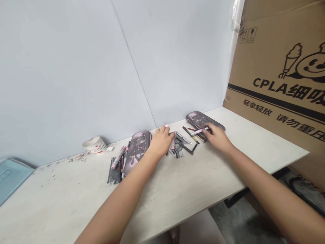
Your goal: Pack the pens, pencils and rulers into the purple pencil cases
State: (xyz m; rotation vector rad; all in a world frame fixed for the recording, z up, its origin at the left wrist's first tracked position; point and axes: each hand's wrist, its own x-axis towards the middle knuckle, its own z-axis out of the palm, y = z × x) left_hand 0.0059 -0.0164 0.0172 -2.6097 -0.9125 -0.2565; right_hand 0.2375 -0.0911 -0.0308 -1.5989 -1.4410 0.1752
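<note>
My right hand grips a slim white-and-pink pen above a dark pencil case with a glossy pink-grey print. Several dark pens lie under and beside that hand. My left hand rests just left of a heap of transparent rulers and set squares, with a small pink item at its fingers. Whether that hand holds it is unclear. A matching pencil case lies beneath the left wrist, beside a bundle of pink and black pens.
Everything lies on a pale, scuffed desk against a grey-white wall. A paper cup, a white eraser, and scattered shavings sit to the left. A large cardboard box stands right; a pale blue board lies far left.
</note>
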